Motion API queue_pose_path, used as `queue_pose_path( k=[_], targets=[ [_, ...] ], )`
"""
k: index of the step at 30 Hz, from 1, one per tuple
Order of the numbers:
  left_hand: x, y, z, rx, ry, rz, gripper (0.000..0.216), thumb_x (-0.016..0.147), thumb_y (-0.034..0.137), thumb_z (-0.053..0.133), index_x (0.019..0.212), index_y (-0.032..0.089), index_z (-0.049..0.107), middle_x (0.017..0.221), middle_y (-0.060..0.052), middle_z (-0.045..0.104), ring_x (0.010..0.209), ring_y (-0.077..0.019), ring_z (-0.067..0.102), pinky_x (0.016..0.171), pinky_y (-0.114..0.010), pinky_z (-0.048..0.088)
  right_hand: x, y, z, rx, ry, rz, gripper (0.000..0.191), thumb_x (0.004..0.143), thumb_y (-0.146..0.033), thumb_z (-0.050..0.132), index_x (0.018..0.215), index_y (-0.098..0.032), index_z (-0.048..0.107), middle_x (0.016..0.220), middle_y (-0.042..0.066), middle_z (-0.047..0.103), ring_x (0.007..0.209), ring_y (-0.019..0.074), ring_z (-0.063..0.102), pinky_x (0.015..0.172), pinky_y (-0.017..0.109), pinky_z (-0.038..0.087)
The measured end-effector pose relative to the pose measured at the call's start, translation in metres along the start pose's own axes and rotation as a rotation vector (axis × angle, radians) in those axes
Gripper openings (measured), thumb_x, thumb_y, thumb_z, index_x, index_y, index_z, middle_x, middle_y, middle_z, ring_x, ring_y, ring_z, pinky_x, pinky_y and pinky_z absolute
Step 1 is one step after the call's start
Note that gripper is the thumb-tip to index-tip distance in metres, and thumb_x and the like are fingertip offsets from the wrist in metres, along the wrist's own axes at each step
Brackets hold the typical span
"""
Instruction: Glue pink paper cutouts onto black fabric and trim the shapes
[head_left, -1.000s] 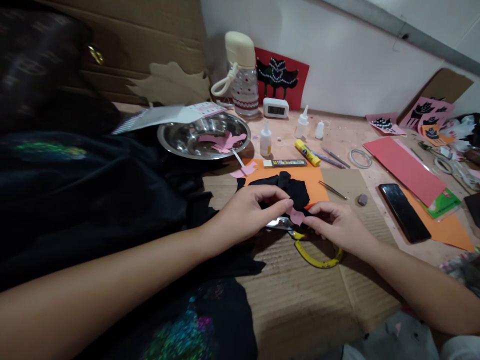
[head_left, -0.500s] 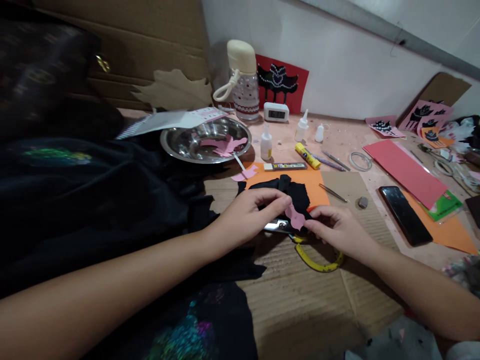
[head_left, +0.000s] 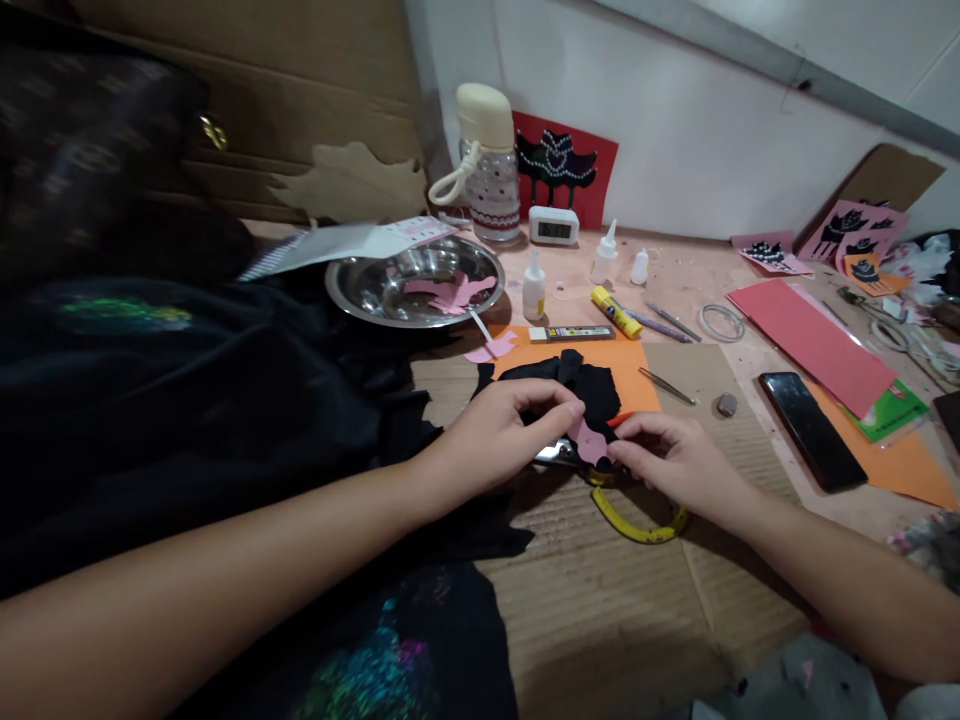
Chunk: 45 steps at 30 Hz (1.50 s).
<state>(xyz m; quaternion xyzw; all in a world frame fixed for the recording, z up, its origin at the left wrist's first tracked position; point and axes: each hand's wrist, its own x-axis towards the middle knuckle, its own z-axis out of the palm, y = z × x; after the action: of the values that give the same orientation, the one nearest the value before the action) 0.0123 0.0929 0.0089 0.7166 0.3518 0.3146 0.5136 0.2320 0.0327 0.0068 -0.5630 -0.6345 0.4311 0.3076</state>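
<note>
A small wavy-edged pink paper cutout is stretched between my two hands. My left hand pinches its upper left end between thumb and fingers. At its right edge, the thumb and fingertips of my right hand grip it. Black fabric scraps lie just behind the cutout. Under my hands rest scissors with a yellow handle, their metal part partly covered. A small red-orange piece shows by my right fingertips; what it belongs to is hidden.
Corrugated cardboard covers the work area. Behind stand a steel bowl with pink cutouts, glue bottles, a glue stick and a water bottle. Tweezers and a phone lie right. Black cloth spreads left.
The pink cutout has tilted slightly and sits a little lower. More of the red-orange piece shows near my right fingers. Both hands keep almost the same place.
</note>
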Motion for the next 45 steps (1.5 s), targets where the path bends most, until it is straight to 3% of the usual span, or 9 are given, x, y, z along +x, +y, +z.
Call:
queue_pose_path(
  k=[6,14,20,24,28,34,37,40,45],
  targets=[
    [0.0,-0.004,0.003,-0.018,-0.077,-0.007,0.03,0.091,0.045,0.063,0.084,0.02,0.078,0.081,-0.001,0.078,0.075,-0.0175,0.068,0.069,-0.027,0.05,0.0,0.0,0.001,0.062,0.028,0.02,0.022,0.085,-0.041,0.066,0.082,-0.021,0.073,0.07,0.0,0.068,0.054,0.0122,0.053,0.05,0.024,0.043],
    [0.0,-0.006,0.007,-0.005,0.028,0.002,0.021,0.085,0.04,0.068,0.087,0.02,0.076,0.086,-0.001,0.079,0.081,-0.0178,0.071,0.078,-0.03,0.055,0.0,0.002,0.003,0.117,0.036,-0.013,0.021,0.085,-0.04,0.069,0.085,-0.02,0.074,0.065,-0.001,0.064,0.052,0.0122,0.052,0.047,0.024,0.042],
    [-0.004,0.0,0.005,0.049,0.009,0.052,0.014,0.086,0.033,0.07,0.082,0.022,0.077,0.082,0.0,0.079,0.078,-0.0176,0.072,0.078,-0.029,0.057,0.0,-0.005,-0.003,0.168,0.053,-0.013,0.027,0.085,-0.042,0.07,0.099,-0.02,0.075,0.085,0.004,0.075,0.067,0.0157,0.066,0.057,0.027,0.052],
    [-0.002,0.013,-0.015,0.207,0.133,0.325,0.01,0.09,0.024,0.069,0.088,0.022,0.078,0.086,-0.001,0.08,0.081,-0.0157,0.073,0.079,-0.026,0.058,0.006,-0.007,-0.024,0.02,0.183,-0.084,0.024,0.09,-0.04,0.068,0.102,-0.022,0.077,0.099,0.007,0.079,0.087,0.0203,0.073,0.076,0.033,0.058],
    [-0.012,0.017,-0.028,0.389,0.194,0.504,0.011,0.091,0.016,0.068,0.092,0.022,0.077,0.091,-0.002,0.081,0.085,-0.0151,0.075,0.083,-0.024,0.058,0.021,-0.007,-0.051,-0.088,0.271,-0.143,0.025,0.088,-0.041,0.069,0.099,-0.02,0.077,0.103,0.009,0.079,0.091,0.0222,0.073,0.079,0.037,0.059],
    [-0.048,0.009,0.001,0.25,-0.1,0.45,0.02,0.093,0.007,0.061,0.093,0.022,0.073,0.083,0.002,0.08,0.074,-0.0108,0.076,0.072,-0.016,0.059,0.044,-0.014,-0.069,-0.464,0.213,-0.18,0.02,0.095,-0.029,0.063,0.105,-0.021,0.078,0.108,0.008,0.08,0.085,0.0217,0.072,0.074,0.035,0.054],
    [-0.052,0.009,0.0,0.272,-0.04,0.526,0.016,0.099,0.012,0.059,0.098,0.023,0.071,0.088,-0.001,0.08,0.079,-0.0128,0.077,0.073,-0.018,0.061,0.05,-0.012,-0.077,-0.74,0.17,-0.202,0.017,0.096,-0.024,0.063,0.102,-0.021,0.079,0.102,0.008,0.08,0.081,0.0222,0.07,0.072,0.034,0.05],
    [-0.049,0.007,-0.015,0.482,0.034,0.706,0.016,0.105,0.016,0.055,0.107,0.024,0.069,0.096,-0.003,0.08,0.085,-0.0147,0.076,0.074,-0.021,0.06,0.053,-0.002,-0.088,-0.865,0.112,-0.122,0.016,0.096,-0.024,0.064,0.102,-0.021,0.078,0.095,0.009,0.078,0.078,0.023,0.07,0.068,0.033,0.049],
    [-0.049,-0.007,-0.019,0.608,-0.096,0.866,0.024,0.109,0.015,0.042,0.116,0.02,0.065,0.097,-0.005,0.079,0.085,-0.0171,0.074,0.078,-0.027,0.057,0.063,0.011,-0.107,-0.963,0.217,-0.049,0.025,0.096,-0.013,0.059,0.115,-0.011,0.076,0.108,0.02,0.076,0.101,0.0331,0.07,0.087,0.042,0.051]
  ],
)
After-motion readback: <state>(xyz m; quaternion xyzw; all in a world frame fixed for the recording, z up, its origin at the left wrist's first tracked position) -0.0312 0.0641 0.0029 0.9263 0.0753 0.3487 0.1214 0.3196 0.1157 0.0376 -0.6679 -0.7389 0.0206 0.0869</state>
